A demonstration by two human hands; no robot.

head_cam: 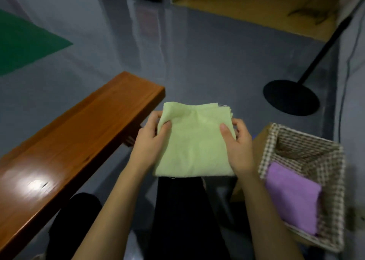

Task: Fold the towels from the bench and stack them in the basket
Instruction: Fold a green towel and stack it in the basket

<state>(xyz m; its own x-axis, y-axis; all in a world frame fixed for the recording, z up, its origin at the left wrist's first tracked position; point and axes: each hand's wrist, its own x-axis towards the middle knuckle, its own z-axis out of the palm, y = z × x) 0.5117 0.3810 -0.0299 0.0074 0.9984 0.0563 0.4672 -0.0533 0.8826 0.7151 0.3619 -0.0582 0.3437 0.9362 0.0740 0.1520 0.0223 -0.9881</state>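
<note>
With fingers hidden beneath it, left hand [150, 141] and right hand [240, 147] pinch the folded green towel [194, 145] by thumbs.

Basket [333, 180] opens upward, purple towel [292, 196] filling its near half; worktop [69, 151] flanks the left

We see a dim, cool-toned scene, lit from overhead: a white glare patch sits on the glossy brown wooden bench [59, 151], and pale streaks of reflection run down the shiny grey floor [197, 62]. The whole view is soft and slightly smeared, most of all at the checked-cloth woven basket [333, 190] on the right. Wide-angle distortion bends lines near the edges, and the lower corners fall darkest.
</note>
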